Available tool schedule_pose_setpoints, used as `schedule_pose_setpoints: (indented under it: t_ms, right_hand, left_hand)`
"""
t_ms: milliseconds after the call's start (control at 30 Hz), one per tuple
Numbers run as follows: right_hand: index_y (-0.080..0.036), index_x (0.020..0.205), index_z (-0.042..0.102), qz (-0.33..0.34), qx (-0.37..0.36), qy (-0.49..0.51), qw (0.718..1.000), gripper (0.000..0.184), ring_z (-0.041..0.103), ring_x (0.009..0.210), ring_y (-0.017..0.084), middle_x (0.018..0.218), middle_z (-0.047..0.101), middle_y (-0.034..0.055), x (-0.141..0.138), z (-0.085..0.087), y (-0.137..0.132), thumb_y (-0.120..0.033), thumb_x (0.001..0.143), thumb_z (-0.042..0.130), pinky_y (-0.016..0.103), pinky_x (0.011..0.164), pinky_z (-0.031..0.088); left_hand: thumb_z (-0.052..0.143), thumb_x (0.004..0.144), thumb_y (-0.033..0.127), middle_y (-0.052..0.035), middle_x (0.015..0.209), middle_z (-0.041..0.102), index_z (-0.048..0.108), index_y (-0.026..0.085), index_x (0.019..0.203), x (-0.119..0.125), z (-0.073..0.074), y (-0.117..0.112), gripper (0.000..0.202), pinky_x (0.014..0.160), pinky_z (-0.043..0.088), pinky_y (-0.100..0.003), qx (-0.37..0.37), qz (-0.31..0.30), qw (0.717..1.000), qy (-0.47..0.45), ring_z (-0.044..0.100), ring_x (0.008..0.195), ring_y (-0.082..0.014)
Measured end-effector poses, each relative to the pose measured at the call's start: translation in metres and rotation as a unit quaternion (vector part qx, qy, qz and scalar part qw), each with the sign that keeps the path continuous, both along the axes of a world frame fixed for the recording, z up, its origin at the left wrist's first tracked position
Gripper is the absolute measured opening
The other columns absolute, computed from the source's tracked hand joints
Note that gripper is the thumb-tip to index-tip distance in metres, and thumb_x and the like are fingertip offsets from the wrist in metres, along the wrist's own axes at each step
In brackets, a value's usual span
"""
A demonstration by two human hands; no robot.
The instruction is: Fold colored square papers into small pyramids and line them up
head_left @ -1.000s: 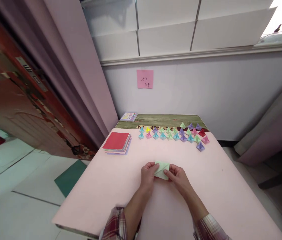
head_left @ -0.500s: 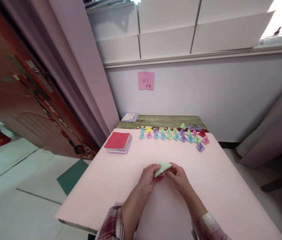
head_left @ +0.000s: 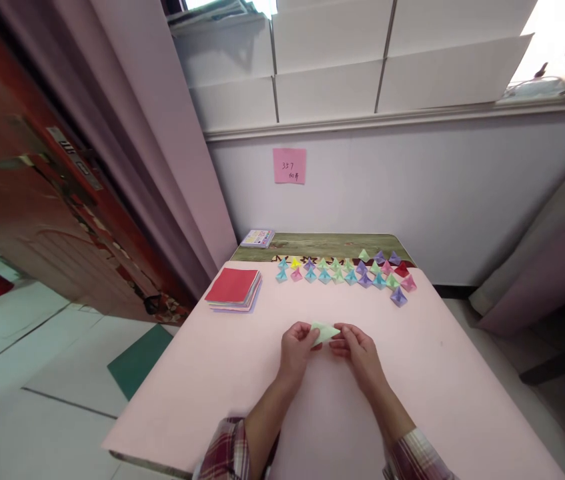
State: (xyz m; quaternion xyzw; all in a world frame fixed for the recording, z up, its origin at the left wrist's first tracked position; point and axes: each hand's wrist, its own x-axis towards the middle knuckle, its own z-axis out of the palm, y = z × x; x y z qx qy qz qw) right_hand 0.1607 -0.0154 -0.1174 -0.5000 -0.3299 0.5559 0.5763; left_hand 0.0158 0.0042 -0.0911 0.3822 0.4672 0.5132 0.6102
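Note:
Between my hands is a small folded piece of pale green paper [head_left: 324, 332], a flat shape that tapers to a point on the right. My left hand [head_left: 298, 350] pinches its left side, thumb on top. At the pointed right end, my right hand [head_left: 359, 350] grips the tip between thumb and fingers. Both hands are just above the pink-covered table [head_left: 202, 387]. Beyond them, several folded paper pieces [head_left: 337, 275] in blue, green, purple, pink, yellow and red stand in rows.
A stack of square coloured paper [head_left: 233, 287], red on top, lies at the left. Behind it is a small booklet pile [head_left: 257, 238]. A pink note [head_left: 289, 166] hangs on the wall. On the floor at left lies a green sheet [head_left: 139, 360]; a wooden door [head_left: 27, 193] stands beyond.
The green paper has turned and now lies flatter, its point toward the right. My right hand has shifted from beneath its edge to the right tip. The view has tilted slightly.

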Motion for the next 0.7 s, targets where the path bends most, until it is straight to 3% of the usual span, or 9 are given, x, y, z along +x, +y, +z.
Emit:
schedule_pose_setpoints:
  t_ms: [200,333,467,600,700]
  right_hand:
    - [-0.017,0.087,0.069,0.078,0.024,-0.075,0.994,0.04,0.063,0.063,0.017,0.07,0.068,0.0032,-0.003,0.001,0.0,-0.054,0.071,0.071,0.026,0.057,0.049]
    - [-0.018,0.084,0.066,0.07,0.039,-0.076,0.994,0.036,0.061,0.062,0.017,0.071,0.068,0.0029,-0.006,-0.006,0.001,-0.05,0.07,0.074,0.026,0.055,0.046]
    - [-0.018,0.081,0.062,0.04,0.06,-0.048,0.996,0.034,0.062,0.065,0.017,0.073,0.067,0.0029,-0.009,-0.01,0.003,-0.048,0.07,0.075,0.027,0.06,0.047]
    - [-0.017,0.081,0.062,0.013,0.049,-0.025,0.998,0.032,0.059,0.062,0.016,0.07,0.066,0.0027,-0.009,-0.01,0.004,-0.045,0.07,0.076,0.026,0.057,0.046]
    - [-0.017,0.079,0.063,0.008,0.035,-0.016,0.999,0.032,0.058,0.06,0.015,0.067,0.066,0.0027,-0.008,-0.009,0.005,-0.043,0.068,0.078,0.025,0.056,0.045]
  left_hand:
    - [0.073,0.072,0.029,0.0024,0.065,0.063,0.057,0.017,0.088,-0.004,-0.018,0.006,0.026,0.062,0.049,-0.022,0.08,-0.04,0.995,0.046,0.059,0.062,-0.0111]
    - [0.073,0.072,0.029,0.0026,0.068,0.065,0.056,0.018,0.099,-0.002,-0.021,0.006,0.034,0.065,0.05,-0.022,0.077,-0.037,0.996,0.035,0.061,0.065,-0.0115]
    - [0.075,0.07,0.033,-0.0006,0.077,0.067,0.057,0.017,0.095,-0.003,-0.018,0.008,0.034,0.059,0.052,-0.025,0.031,-0.084,0.996,-0.016,0.063,0.063,-0.0136]
    - [0.076,0.068,0.034,-0.0011,0.064,0.066,0.06,0.013,0.084,-0.008,-0.016,0.011,0.03,0.054,0.051,-0.025,0.003,-0.138,0.99,-0.009,0.061,0.053,-0.0133]
    - [0.076,0.069,0.037,-0.0018,0.059,0.065,0.061,0.012,0.076,-0.01,-0.015,0.012,0.029,0.051,0.051,-0.024,-0.008,-0.14,0.99,-0.001,0.061,0.051,-0.0136]
